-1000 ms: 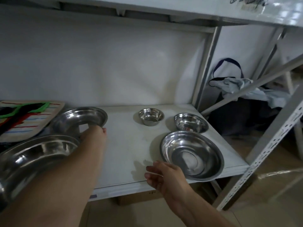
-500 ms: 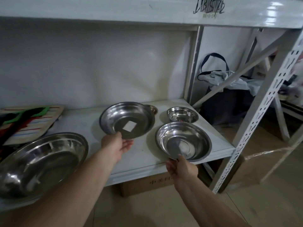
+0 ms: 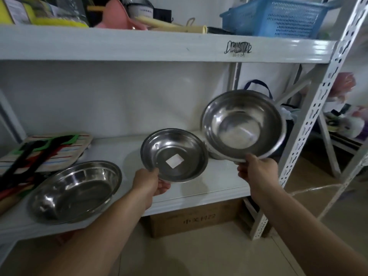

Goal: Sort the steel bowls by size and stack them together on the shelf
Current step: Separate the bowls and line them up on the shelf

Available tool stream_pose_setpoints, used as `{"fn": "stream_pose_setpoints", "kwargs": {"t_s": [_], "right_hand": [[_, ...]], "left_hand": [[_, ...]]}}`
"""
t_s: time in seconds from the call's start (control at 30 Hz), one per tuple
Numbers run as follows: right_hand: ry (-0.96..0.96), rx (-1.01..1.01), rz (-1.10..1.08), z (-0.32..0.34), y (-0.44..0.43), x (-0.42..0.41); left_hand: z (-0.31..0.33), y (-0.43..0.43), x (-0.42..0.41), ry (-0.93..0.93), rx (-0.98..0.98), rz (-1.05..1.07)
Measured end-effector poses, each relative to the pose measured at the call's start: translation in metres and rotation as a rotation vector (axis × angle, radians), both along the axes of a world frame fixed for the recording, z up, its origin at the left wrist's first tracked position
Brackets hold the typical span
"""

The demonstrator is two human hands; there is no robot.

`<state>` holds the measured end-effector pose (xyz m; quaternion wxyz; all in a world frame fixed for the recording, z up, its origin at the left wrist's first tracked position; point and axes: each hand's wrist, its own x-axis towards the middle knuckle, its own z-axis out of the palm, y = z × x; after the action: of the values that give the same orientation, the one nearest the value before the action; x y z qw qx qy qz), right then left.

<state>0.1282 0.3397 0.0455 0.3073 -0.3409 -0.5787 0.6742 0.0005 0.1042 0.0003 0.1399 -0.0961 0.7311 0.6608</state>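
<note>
left hand (image 3: 149, 183) pinched on the near rim of a shallow bowl (image 3: 174, 155), thumb over, fingers (image 3: 164, 187) under; held tilted just above the shelf (image 3: 199, 194), white sticker inside. right hand (image 3: 257, 172) clamped on the lower rim of a deeper bowl (image 3: 244, 124), raised and tipped toward the camera, hiding a smaller bowl's edge (image 3: 214, 155) behind. largest bowl (image 3: 75, 191) flat on the shelf at left, beside a striped mat (image 3: 45, 152). blue basket (image 3: 276, 16) on the upper shelf; cardboard box (image 3: 197, 220) below.
</note>
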Motion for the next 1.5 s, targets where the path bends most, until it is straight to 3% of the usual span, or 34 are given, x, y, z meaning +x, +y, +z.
{"fn": "stream_pose_setpoints", "kwargs": {"t_s": [0.13, 0.23, 0.37, 0.53, 0.67, 0.87, 1.1, 1.33, 1.4, 1.5], "right_hand": [[-0.027, 0.051, 0.307, 0.018, -0.018, -0.009], [-0.13, 0.11, 0.409, 0.014, -0.036, -0.016], [-0.213, 0.18, 0.406, 0.003, -0.045, -0.023], [-0.393, 0.477, 0.284, -0.023, -0.041, -0.026], [-0.339, 0.219, 0.429, -0.04, -0.042, -0.037], [-0.298, 0.255, 0.365, -0.063, -0.06, -0.068], [-0.385, 0.242, 0.397, -0.106, -0.096, -0.12], [-0.366, 0.248, 0.342, -0.107, -0.099, -0.119], [-0.332, 0.203, 0.321, -0.1, -0.089, -0.127], [-0.331, 0.143, 0.342, -0.1, -0.087, -0.13]], "left_hand": [[0.005, -0.004, 0.011, 0.023, 0.007, -0.044], [0.006, -0.006, 0.02, 0.029, 0.007, -0.074], [0.001, -0.015, 0.029, 0.015, 0.066, -0.093], [-0.006, -0.033, 0.031, 0.036, 0.095, -0.128], [-0.018, -0.042, 0.029, 0.024, 0.118, -0.145], [-0.044, -0.048, 0.019, -0.011, 0.326, 0.05], [-0.091, -0.074, -0.018, -0.041, 0.219, 0.104], [-0.084, -0.073, -0.028, -0.026, 0.217, 0.084], [-0.072, -0.065, -0.04, -0.062, 0.255, 0.092], [-0.068, -0.074, -0.037, -0.212, 0.419, 0.294]]}}
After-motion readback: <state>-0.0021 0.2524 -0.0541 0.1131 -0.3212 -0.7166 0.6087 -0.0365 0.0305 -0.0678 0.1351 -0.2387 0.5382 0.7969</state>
